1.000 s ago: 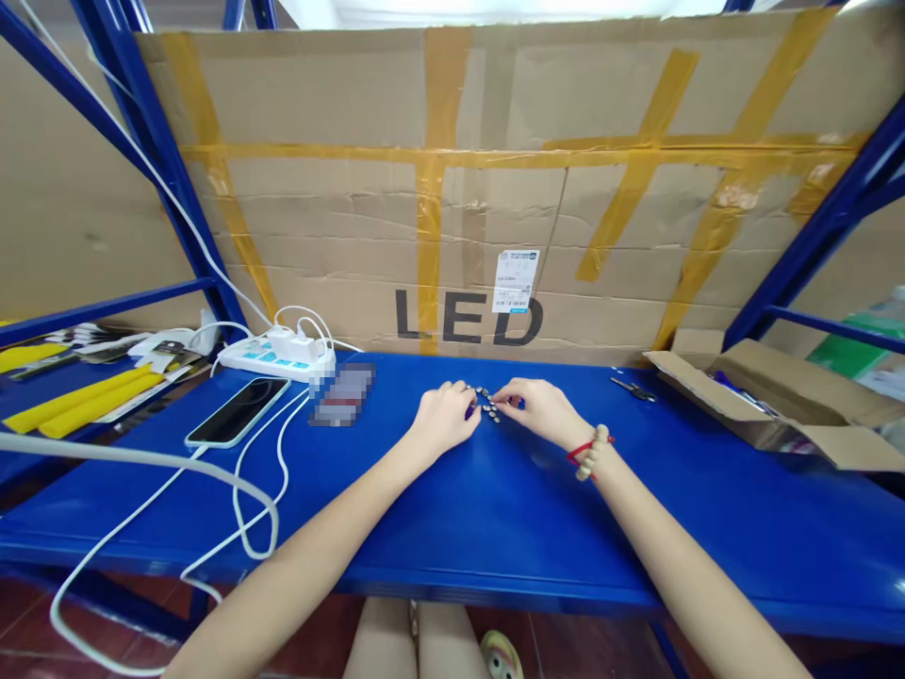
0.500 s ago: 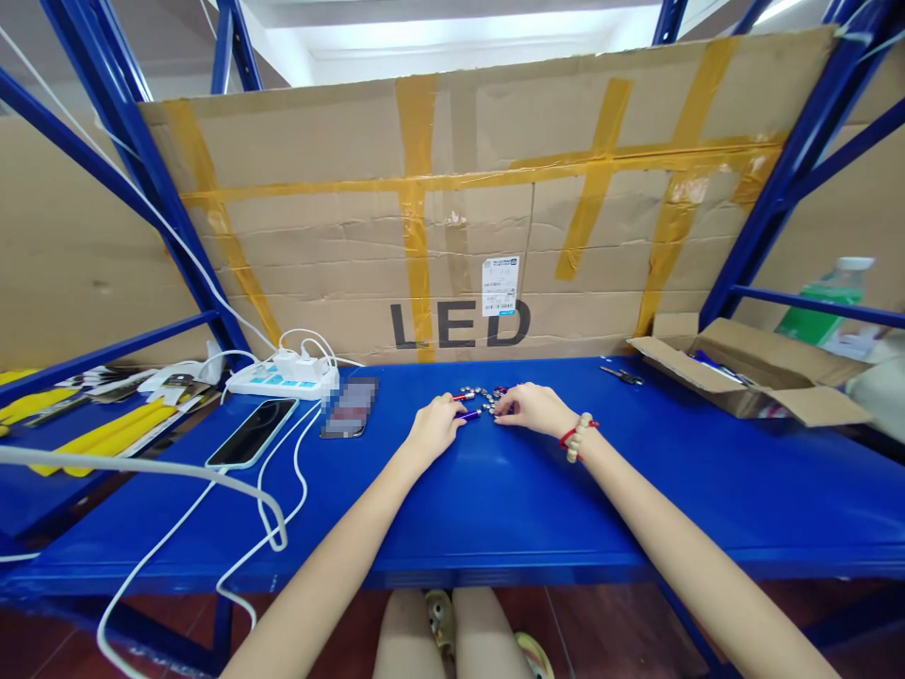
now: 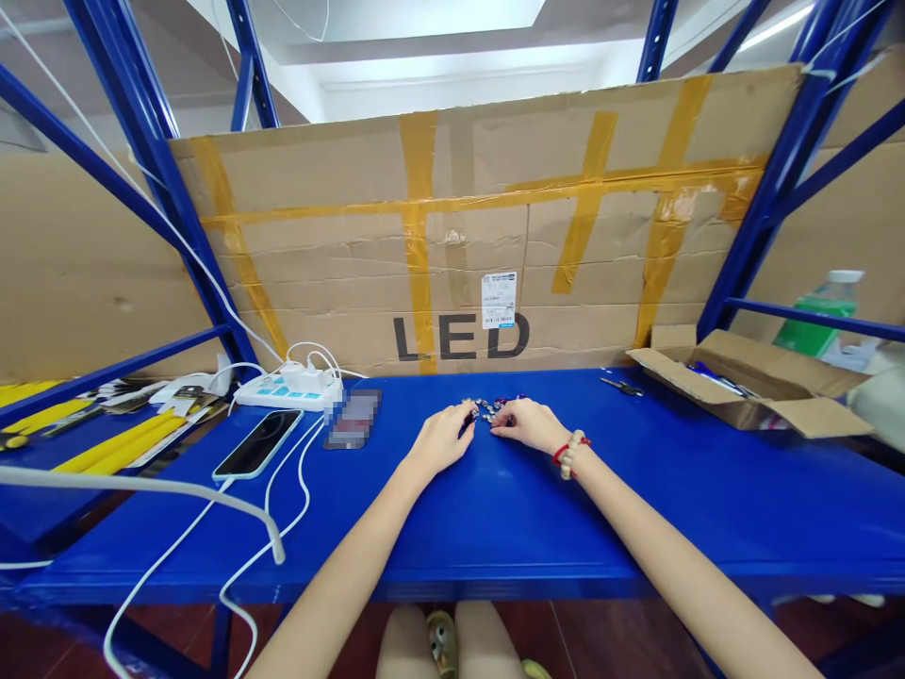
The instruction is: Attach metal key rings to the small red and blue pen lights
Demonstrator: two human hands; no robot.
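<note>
My left hand [image 3: 444,439] and right hand [image 3: 529,426] rest curled on the blue surface [image 3: 495,509], with the small metal pieces [image 3: 487,407] between their fingertips, just ahead and equally near; whether either hand pinches one, I cannot tell.

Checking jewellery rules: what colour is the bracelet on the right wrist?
Bracelet: beige beads, red cord; head view.

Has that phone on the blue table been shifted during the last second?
No. The phone lies in the same spot just in front of the white power strip, angled the same way; only the camera view has tilted.
</note>
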